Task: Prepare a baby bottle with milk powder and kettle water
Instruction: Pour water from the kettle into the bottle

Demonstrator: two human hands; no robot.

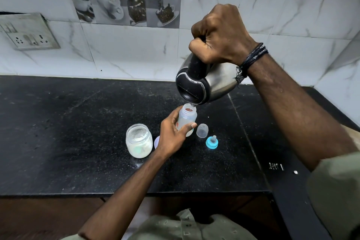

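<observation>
While the right hand [220, 35] grips the tilted kettle [210, 84], its spout sits directly above the upright bottle [187, 119] (mouth open), which the left hand [172, 136] holds on the counter [78, 132].

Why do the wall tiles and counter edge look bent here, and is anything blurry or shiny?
Head view: the wide-angle lens bows the counter and tile lines; the kettle in the right hand glints; the bottle in the left hand looks sharp.

lid [157, 141]: mostly hidden behind left hand [171, 134] | kettle [210, 82] handle: covered by right hand [220, 35]
</observation>
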